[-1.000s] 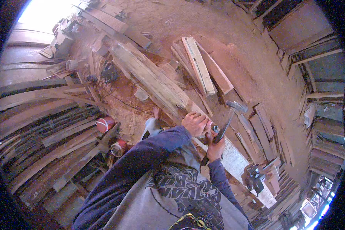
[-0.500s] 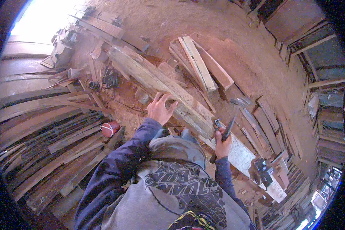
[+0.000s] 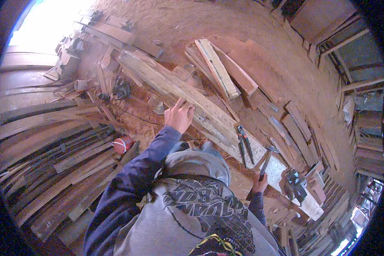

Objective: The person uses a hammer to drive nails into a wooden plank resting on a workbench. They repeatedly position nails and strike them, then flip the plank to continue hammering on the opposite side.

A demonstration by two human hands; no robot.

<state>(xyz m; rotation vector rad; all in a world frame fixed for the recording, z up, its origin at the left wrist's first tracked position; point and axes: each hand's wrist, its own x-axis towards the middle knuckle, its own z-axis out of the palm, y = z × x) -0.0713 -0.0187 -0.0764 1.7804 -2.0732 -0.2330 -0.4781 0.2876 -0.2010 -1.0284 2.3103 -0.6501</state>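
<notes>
My left hand [image 3: 180,115] grips the near edge of a long, rough wooden beam [image 3: 158,83], its fingers bent over the top. The beam runs from the far left down toward the right. My right hand [image 3: 260,183] is closed around the handle of a hammer [image 3: 266,162]. Its metal head points away from me, over a pale, speckled board [image 3: 275,173]. At the beam's near right end lies a pair of pincers [image 3: 245,147], handles toward me and slightly spread.
Beyond the beam, several sawn planks [image 3: 217,68] lie on the sawdust-covered floor [image 3: 260,55]. A dark power tool [image 3: 295,187] stands on the pale board. To the left are stacked timbers [image 3: 59,141] and a red bucket [image 3: 122,145].
My right hand has drawn back, down and to the right, with the hammer lowered. The pincers beside it are now uncovered. My left hand has shifted slightly on the beam.
</notes>
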